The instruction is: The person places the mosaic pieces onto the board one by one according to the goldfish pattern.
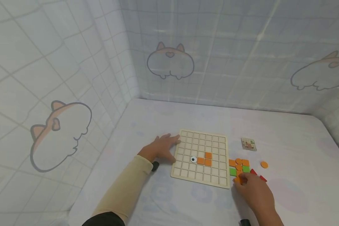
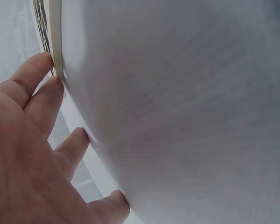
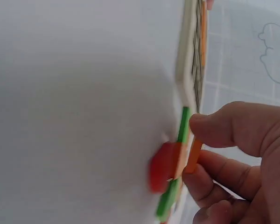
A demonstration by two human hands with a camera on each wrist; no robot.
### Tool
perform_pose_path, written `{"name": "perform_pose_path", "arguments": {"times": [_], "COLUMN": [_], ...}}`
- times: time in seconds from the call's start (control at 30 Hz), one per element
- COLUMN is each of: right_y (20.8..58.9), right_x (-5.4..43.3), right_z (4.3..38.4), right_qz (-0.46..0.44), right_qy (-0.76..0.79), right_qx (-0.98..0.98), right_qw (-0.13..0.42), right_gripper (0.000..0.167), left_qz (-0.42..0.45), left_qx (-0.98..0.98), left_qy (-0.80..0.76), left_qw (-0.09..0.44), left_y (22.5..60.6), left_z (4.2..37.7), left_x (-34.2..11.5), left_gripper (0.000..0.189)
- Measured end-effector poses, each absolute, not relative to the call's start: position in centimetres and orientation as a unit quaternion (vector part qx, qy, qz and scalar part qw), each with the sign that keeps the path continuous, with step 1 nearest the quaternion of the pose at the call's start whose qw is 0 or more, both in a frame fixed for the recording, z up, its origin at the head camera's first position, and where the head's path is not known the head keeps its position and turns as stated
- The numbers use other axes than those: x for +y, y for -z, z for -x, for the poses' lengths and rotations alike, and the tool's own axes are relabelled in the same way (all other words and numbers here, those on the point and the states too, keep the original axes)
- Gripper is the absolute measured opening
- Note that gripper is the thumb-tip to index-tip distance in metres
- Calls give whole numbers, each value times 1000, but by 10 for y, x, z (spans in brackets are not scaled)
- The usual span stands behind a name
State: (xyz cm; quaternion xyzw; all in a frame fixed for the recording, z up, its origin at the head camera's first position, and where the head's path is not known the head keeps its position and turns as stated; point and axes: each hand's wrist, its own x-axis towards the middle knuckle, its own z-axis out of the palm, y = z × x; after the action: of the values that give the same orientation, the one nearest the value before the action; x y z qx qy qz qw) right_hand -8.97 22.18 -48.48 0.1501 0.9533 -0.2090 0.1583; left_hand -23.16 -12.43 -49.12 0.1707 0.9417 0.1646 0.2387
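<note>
A pale grid board (image 1: 186, 175) lies on the table, with a white piece with a black dot (image 1: 193, 159) and several orange square tiles (image 1: 208, 162) in its cells. My left hand (image 1: 161, 147) is spread at the board's left edge, its thumb and fingertips touching or close to the rim. Right of the board, my right hand (image 1: 255, 191) pinches an orange tile (image 3: 194, 155) between thumb and fingers. Just beneath it lie orange tiles (image 1: 232, 163), green tiles (image 1: 233, 171) and red pieces (image 1: 263, 178); the hand partly hides this group.
A small pattern card (image 1: 248, 144) lies beyond the loose tiles. One orange round piece (image 1: 264, 164) sits apart to the right. White tiled-pattern walls with drawn animals (image 1: 170, 62) stand at the back and sides of the table (image 1: 164, 116).
</note>
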Motion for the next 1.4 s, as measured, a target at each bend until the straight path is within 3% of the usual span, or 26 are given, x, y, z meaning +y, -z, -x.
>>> {"name": "perform_pose_path", "arguments": {"times": [0.43,1.4], "right_y": [463,470], "right_x": [191,145], "right_z": [119,186], "right_qz": [-30,114], "right_qy": [244,253], "right_qx": [966,950], "right_qw": [81,142], "right_gripper": [42,35], "left_qz": [-163,-158], "left_qx": [944,944], "left_qy": [-164,-169], "left_qw": [236,235], "left_y": [497,490], "left_z": [232,226], "left_x": [-123,-123], "left_gripper": [98,95]}}
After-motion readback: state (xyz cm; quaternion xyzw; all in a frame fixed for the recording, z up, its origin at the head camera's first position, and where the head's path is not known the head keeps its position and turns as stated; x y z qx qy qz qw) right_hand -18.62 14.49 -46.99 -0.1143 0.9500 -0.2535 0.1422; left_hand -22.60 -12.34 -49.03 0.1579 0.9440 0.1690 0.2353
